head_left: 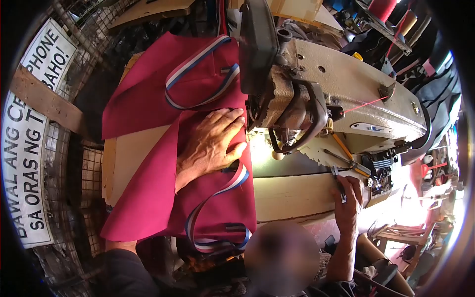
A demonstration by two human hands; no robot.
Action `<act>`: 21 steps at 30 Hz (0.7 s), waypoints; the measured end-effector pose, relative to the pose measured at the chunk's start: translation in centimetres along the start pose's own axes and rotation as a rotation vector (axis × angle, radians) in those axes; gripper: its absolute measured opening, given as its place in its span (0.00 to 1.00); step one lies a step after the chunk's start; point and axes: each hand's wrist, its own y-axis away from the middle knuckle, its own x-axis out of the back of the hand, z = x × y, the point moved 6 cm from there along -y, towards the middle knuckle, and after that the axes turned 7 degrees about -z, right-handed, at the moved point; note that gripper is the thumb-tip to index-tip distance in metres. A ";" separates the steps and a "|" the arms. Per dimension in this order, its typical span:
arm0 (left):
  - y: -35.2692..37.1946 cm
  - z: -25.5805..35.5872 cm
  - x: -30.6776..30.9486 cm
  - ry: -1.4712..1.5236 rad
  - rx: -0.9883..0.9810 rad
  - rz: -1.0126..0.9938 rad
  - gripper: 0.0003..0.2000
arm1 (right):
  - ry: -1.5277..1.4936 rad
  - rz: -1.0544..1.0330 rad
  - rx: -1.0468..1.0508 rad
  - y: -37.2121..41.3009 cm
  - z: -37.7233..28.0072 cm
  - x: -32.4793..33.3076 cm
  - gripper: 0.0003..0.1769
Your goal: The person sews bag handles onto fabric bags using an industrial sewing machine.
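My left hand (213,141) lies flat on the magenta fabric (143,198), fingers stretched towards the sewing machine's needle area. A fold of the fabric covers part of that forearm. Striped straps (217,187) in blue, white and red loop over the cloth, one above my left hand and one below it. The sewing machine (341,74) stands to the right of the cloth, with red thread running along its arm. Over the right end of the table, my right hand (349,198) is closed around a small dark and silver tool (339,185) resembling thread snips.
A screwdriver (360,167) with a yellow and black handle lies beneath the machine arm, near a bobbin winder (381,171). Thread spools (382,9) sit on a rack at top right. Wire mesh and a lettered sign (29,173) stand at the left.
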 end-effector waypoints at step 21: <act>-5.2 -7.9 -1.8 -0.111 0.065 0.027 0.20 | 0.443 -0.368 0.549 -20.4 -7.3 -9.9 0.16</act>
